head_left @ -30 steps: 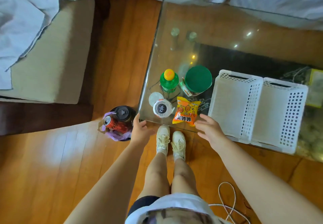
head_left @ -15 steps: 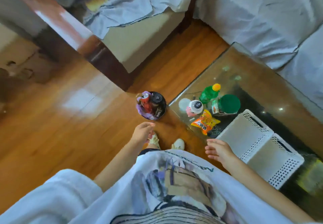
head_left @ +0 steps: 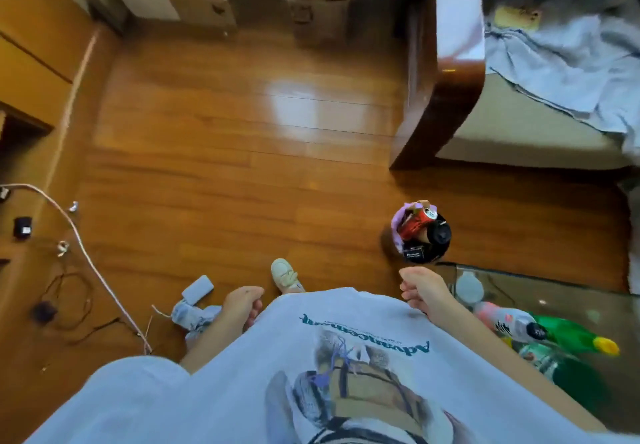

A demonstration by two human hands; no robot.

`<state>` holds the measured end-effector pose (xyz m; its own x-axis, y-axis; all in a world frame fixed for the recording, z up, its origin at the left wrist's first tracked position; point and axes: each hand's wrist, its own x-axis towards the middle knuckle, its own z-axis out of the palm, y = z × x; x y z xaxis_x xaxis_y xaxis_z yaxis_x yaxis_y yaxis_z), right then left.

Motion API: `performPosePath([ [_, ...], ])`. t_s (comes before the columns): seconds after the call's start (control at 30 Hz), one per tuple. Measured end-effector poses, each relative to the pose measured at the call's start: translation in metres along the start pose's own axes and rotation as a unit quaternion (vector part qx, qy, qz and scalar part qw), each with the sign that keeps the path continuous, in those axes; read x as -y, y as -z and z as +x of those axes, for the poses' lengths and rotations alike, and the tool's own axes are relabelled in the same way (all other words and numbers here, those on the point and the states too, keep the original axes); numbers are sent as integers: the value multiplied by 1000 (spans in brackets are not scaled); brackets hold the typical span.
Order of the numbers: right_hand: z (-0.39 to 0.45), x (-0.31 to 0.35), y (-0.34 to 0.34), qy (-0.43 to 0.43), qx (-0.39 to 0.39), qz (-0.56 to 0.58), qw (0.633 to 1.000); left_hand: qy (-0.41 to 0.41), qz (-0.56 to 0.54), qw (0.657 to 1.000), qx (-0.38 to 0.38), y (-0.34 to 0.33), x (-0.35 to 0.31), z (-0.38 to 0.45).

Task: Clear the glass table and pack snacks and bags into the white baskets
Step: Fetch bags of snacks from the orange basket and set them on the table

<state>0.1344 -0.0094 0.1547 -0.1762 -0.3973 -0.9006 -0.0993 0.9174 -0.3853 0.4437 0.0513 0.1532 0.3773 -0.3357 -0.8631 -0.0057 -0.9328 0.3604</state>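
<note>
1. Glass table (head_left: 568, 291): clear top, only its corner in view at lower right; reflections on it, wood floor showing through.
2. On table, lying in the view's distortion: green bottle (head_left: 568, 334) w/ yellow cap; white bottle (head_left: 512, 319) w/ black cap, pinkish base; green-lidded jar (head_left: 568, 371), blurred; a round white lid (head_left: 469, 287) near the corner.
3. White baskets: out of frame.
4. Right hand (head_left: 420, 287): fingers loosely curled toward palm, holding nothing. Table corner just right of the fingers; white bottle right and below, near the wrist, not touching.
5. Left hand (head_left: 242, 303): fingers curled under, loosely together, holding nothing visible. Table well right of it, beyond the shirt (head_left: 346, 374).
6. Bin (head_left: 420, 234): black, purple liner, red can (head_left: 417, 223) and dark cup inside; on floor just above right fingers, apart from them, beside table corner.
7. Floor by left fingers: small white box (head_left: 197, 289), crumpled pale cloth (head_left: 192, 317), white cable (head_left: 86, 256). One shoe (head_left: 285, 275) between the hands.
</note>
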Motion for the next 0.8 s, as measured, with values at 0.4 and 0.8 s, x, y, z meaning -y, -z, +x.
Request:
performPosePath([
  [0.4, -7, 99, -184, 9, 50, -93, 994, 110, -136, 984, -36, 157, -13, 89],
  [0.8, 41, 190, -279, -31, -26, -227, 973, 41, -211, 976, 12, 209, -125, 138],
])
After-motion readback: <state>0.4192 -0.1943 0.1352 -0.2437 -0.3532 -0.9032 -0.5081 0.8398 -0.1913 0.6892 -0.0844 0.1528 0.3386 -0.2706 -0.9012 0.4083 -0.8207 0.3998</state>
